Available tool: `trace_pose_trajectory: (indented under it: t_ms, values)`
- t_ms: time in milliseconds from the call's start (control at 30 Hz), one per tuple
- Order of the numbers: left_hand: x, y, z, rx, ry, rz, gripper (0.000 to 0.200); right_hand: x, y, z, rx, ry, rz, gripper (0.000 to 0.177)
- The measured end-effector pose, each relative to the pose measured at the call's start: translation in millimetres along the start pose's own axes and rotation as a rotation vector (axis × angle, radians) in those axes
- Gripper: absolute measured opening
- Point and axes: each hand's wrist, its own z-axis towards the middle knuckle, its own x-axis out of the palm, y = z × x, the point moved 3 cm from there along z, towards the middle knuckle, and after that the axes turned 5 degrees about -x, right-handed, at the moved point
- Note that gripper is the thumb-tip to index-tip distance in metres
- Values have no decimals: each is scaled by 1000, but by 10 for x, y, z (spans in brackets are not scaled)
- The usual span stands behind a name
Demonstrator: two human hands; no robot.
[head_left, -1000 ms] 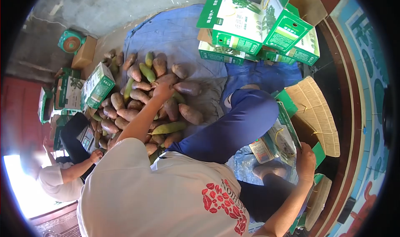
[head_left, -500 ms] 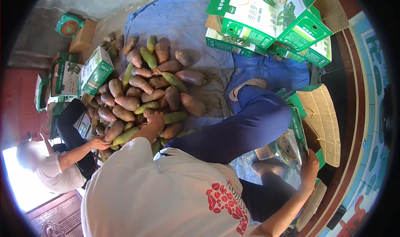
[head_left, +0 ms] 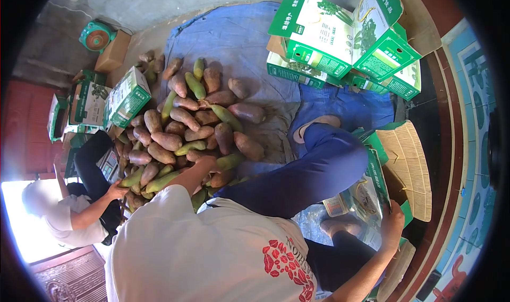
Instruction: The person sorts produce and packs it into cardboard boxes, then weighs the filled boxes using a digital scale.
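A large heap of radishes (head_left: 167,140), some green and many coated in brown soil, lies on a blue tarp. My left hand (head_left: 208,166) reaches down into the near side of the heap. Beside its fingers is a green radish (head_left: 229,162); the fingertips are hidden, so I cannot see whether they grip anything. My right hand (head_left: 393,220) is closed on the edge of an opened green-and-white carton (head_left: 378,182) to my right. Clear plastic (head_left: 365,200) and a printed card (head_left: 336,205) show inside this carton.
Across the heap a co-worker's hand (head_left: 116,189) holds a long green radish (head_left: 131,177). Cartons (head_left: 345,36) are stacked at the upper right, with another carton (head_left: 127,97) at the left. A teal fan (head_left: 97,36) stands near a brown box (head_left: 113,51).
My left hand has shifted slightly right across the heap toward the green radish. The co-worker has lifted a green radish from the heap's edge. My right hand stays on the carton.
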Motion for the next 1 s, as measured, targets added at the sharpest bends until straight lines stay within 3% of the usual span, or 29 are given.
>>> trace_pose_trajectory:
  t_ms: [100, 200, 300, 400, 433, 500, 567, 633, 700, 833, 933, 967, 1000]
  values:
    - [-306, -249, -261, -39, 74, -135, 43, 16, -28, -11, -10, -4, 0, 14]
    - [-416, -445, -160, 15, -29, -127, 41, 27, -15, -24, -21, -33, 14, 15]
    - [-668, -699, -421, 62, -335, 102, 38, 15, -11, -65, -47, -72, -6, 15]
    - [-1034, -794, -679, 127, -119, 16, 44, 45, 6, -88, -91, -92, -30, 13]
    - [-1156, -820, -837, 168, -228, -6, 47, 40, 20, -96, -109, -96, -44, 12]
    - [-1392, -899, -1117, 257, -449, -44, 55, 25, 15, -104, -132, -112, -65, 12]
    - [-1547, -979, -988, 551, -697, -231, 62, 51, 5, -116, -149, -125, -79, 11]
    - [-1808, -1234, -1673, 539, -824, -315, 58, 69, -4, -110, -134, -102, -83, 11]
    - [-1975, -1484, -2245, 728, -971, -409, 56, 80, -26, -108, -134, -96, -97, 11]
    - [-2104, -1999, -2930, 1089, -961, -621, 50, 114, -50, -116, -150, -113, -112, 13]
    - [-2102, -2474, -3253, 1227, -742, -562, 46, 53, 2, -133, -128, -87, -74, 16]
    - [-2055, -2637, -3340, 1330, -823, -483, 47, 26, 26, -132, -117, -76, -54, 17]
    - [-1989, -2770, -3468, 1315, -838, -371, 46, 17, 33, -129, -121, -77, -57, 17]
